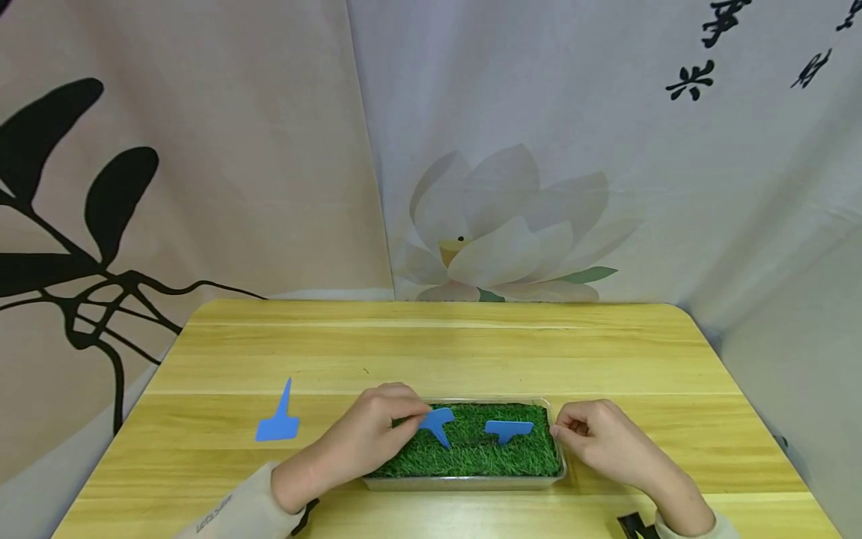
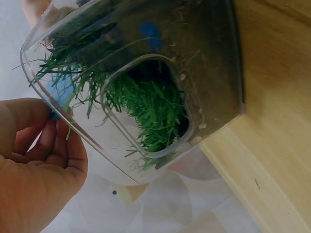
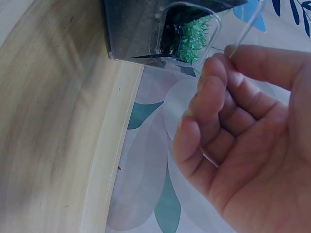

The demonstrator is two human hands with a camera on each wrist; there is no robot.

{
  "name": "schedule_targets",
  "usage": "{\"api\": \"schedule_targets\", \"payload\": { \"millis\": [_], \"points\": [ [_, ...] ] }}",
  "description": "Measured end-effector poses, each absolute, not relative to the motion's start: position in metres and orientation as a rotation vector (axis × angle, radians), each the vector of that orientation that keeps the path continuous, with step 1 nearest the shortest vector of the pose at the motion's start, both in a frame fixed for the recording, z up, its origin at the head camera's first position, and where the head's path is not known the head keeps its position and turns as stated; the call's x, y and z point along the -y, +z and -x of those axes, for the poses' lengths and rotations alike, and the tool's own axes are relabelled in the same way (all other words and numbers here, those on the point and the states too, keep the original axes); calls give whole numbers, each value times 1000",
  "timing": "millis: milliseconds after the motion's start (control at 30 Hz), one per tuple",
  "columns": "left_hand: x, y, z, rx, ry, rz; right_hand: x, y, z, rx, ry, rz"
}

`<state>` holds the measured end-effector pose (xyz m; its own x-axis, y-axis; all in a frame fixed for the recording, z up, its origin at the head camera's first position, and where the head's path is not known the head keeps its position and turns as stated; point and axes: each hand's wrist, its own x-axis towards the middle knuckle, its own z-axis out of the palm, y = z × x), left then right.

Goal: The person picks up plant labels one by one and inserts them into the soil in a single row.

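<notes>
A clear plastic box (image 1: 465,483) filled with green artificial grass (image 1: 471,460) stands near the front of the table. My left hand (image 1: 377,423) reaches over its left end, pinching a blue T-shaped plant label (image 1: 441,424) between thumb and fingertips, with the narrow stem slanting down over the grass. In the left wrist view that label (image 2: 62,91) shows through the box wall. A second blue plant label (image 1: 508,428) stands in the grass, its head upward and its lower stem hidden. At the right end, my right hand (image 1: 602,438) pinches the box's rim between thumb and fingers.
Left of the box, a third blue plant label (image 1: 277,427) lies on the wooden table (image 1: 431,348), stem pointing away. Behind the table hangs a printed cloth (image 1: 512,82) with a lotus and dark leaves.
</notes>
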<state>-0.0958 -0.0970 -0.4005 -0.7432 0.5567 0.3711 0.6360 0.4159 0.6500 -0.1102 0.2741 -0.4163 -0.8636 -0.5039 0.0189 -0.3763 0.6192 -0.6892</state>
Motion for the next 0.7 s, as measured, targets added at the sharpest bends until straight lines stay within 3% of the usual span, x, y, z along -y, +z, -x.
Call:
{"api": "schedule_targets", "payload": {
  "millis": [700],
  "points": [
    [86,-394,104,2465,-939,1273,-275,-417,110,-2673,-1081,747]
  ]
}}
